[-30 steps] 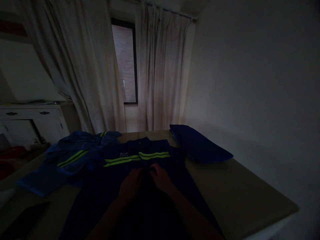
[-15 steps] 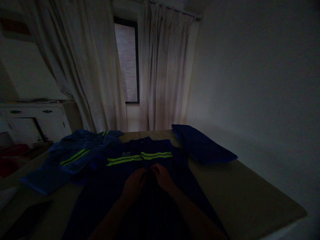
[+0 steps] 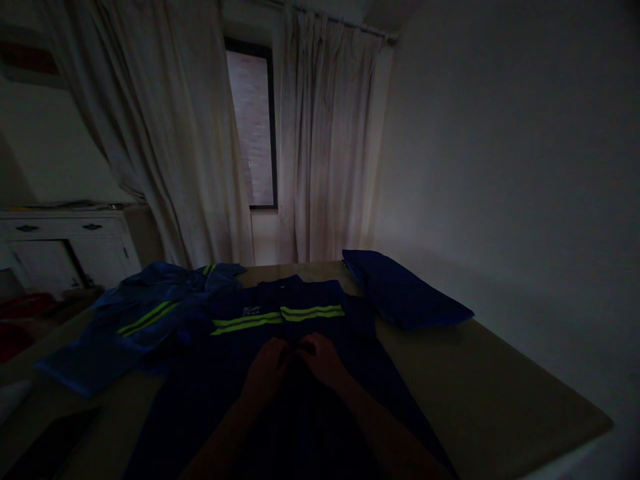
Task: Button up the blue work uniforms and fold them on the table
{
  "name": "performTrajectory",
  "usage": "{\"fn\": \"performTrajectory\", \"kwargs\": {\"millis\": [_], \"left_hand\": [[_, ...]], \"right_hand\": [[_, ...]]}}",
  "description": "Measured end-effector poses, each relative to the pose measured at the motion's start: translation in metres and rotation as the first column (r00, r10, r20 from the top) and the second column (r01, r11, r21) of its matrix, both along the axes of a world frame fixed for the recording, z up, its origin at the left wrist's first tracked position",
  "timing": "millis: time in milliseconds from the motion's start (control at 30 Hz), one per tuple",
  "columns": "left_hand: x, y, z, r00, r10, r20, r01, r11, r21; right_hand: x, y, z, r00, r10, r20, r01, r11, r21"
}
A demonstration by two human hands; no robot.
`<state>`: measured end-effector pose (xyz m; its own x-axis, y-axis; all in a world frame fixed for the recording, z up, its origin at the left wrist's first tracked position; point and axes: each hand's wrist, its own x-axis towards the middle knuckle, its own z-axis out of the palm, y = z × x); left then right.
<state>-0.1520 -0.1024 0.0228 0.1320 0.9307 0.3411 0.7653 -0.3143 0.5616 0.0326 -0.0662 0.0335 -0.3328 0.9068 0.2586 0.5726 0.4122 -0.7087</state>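
Note:
A dark blue work jacket point(image 3: 200, 393) with yellow-green stripes across its chest lies spread out in front of me, collar away from me. Both my hands meet over its front, just below the stripes. My left hand point(image 3: 271, 363) has its fingers bent and pressed on the jacket's front edge. Close beside it, my right hand point(image 3: 320, 357) pinches the same front line, fingertips almost touching those of the left. The dim light hides any button or fastener between the fingers.
A lighter blue striped garment point(image 3: 155, 300) lies crumpled at the left. A folded dark blue garment point(image 3: 405, 290) sits at the table's point(image 3: 500, 387) right back edge, near the wall. A dark flat object point(image 3: 55, 440) lies at the front left. Beyond stands a white cabinet point(image 3: 75, 240).
My right hand has shifted slightly left and down along the jacket's front, closer to my left hand. The jacket itself stays in place.

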Motion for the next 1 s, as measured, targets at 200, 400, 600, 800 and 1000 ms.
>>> {"fn": "performTrajectory", "kwargs": {"millis": [200, 400, 600, 800, 1000], "left_hand": [[-0.001, 0.001, 0.002, 0.998, -0.010, 0.059, 0.011, 1.000, -0.011], [0.002, 0.000, 0.001, 0.996, -0.043, 0.076, 0.042, 0.999, 0.014], [0.004, -0.002, 0.003, 0.997, -0.035, 0.068, 0.035, 0.999, 0.008], [0.002, -0.001, 0.000, 0.999, -0.026, 0.044, 0.028, 0.999, -0.041], [0.004, -0.003, 0.004, 0.994, -0.048, 0.100, 0.047, 0.999, 0.012]], "right_hand": [[-0.001, -0.002, -0.004, 0.994, 0.085, 0.064, -0.092, 0.990, 0.110], [-0.002, -0.005, 0.003, 0.992, 0.111, 0.057, -0.115, 0.989, 0.089], [-0.002, -0.004, 0.004, 0.999, 0.049, 0.019, -0.051, 0.992, 0.114], [-0.003, -0.001, -0.005, 0.997, 0.081, 0.005, -0.081, 0.990, 0.115], [-0.002, -0.001, -0.004, 0.997, 0.076, 0.033, -0.079, 0.993, 0.087]]}}
